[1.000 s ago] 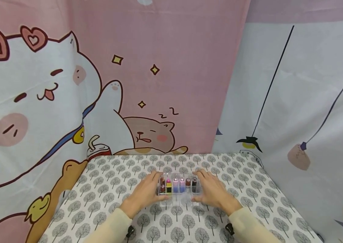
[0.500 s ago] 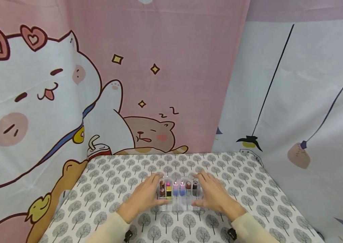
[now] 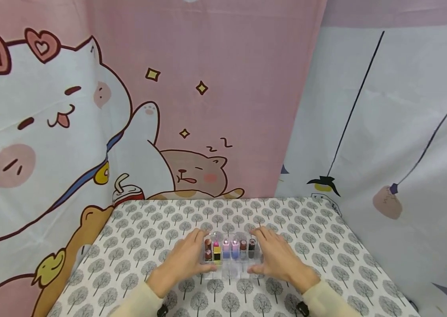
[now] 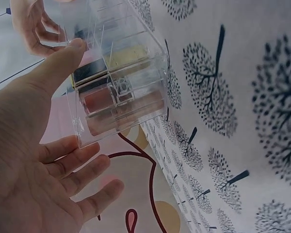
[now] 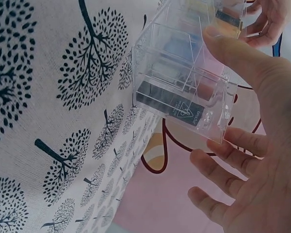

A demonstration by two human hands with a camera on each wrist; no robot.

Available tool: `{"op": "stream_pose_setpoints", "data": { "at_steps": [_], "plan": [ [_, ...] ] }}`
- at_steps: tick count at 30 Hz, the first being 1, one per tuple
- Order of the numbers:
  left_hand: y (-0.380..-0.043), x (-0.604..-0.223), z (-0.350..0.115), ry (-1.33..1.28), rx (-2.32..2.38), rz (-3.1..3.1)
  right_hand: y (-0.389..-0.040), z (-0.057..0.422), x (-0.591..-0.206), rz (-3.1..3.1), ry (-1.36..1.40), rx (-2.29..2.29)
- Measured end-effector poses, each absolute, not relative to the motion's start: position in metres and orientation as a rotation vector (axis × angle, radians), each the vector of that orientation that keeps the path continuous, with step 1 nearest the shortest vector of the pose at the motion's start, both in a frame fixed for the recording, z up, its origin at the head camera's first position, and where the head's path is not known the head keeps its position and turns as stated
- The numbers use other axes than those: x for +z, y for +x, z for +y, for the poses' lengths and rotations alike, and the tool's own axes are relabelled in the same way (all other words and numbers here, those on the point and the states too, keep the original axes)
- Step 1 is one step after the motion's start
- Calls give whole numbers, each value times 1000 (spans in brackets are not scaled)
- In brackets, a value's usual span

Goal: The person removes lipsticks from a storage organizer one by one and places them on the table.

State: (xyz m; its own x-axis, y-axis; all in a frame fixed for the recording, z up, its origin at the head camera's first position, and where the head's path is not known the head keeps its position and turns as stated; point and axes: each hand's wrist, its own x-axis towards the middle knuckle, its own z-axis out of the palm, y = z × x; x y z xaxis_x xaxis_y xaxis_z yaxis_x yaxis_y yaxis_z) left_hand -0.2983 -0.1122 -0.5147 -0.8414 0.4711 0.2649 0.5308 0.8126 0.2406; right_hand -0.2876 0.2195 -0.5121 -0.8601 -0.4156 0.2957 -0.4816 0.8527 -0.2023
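Both hands hold a clear lipstick organizer (image 3: 231, 270) by its two ends, low over the cloth in the head view. The left hand (image 3: 185, 256) has its thumb over the front and an index finger at the back corner; its other fingers spread loosely in the left wrist view. The right hand (image 3: 280, 257) grips the other end the same way. In the organizer's back row stand brown lipsticks (image 3: 208, 254), a yellow-and-black tube (image 3: 217, 253), two lilac-blue tubes (image 3: 235, 250) and a black tube (image 5: 169, 102). The front compartments show no tubes. Whether its base touches the cloth is unclear.
A white tablecloth (image 3: 160, 237) with grey tree prints covers the table. Behind it hangs a pink cartoon-animal curtain (image 3: 247, 110), and a pale curtain (image 3: 417, 110) hangs on the right.
Both hands have brought the organizer a little nearer to the person, its tubes staying upright in their compartments. The grip at both ends looks the same.
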Motion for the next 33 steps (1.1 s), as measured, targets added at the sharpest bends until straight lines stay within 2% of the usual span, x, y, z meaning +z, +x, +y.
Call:
{"op": "stream_pose_setpoints", "data": {
  "at_steps": [14,33],
  "plan": [
    [-291,-508,-113,-840,-532,-2812,-279,221,-502,-2802,670,354],
    [-283,-511,-116,-838,-603,-2844,-276,221,-508,-2848,703,406]
  ]
}}
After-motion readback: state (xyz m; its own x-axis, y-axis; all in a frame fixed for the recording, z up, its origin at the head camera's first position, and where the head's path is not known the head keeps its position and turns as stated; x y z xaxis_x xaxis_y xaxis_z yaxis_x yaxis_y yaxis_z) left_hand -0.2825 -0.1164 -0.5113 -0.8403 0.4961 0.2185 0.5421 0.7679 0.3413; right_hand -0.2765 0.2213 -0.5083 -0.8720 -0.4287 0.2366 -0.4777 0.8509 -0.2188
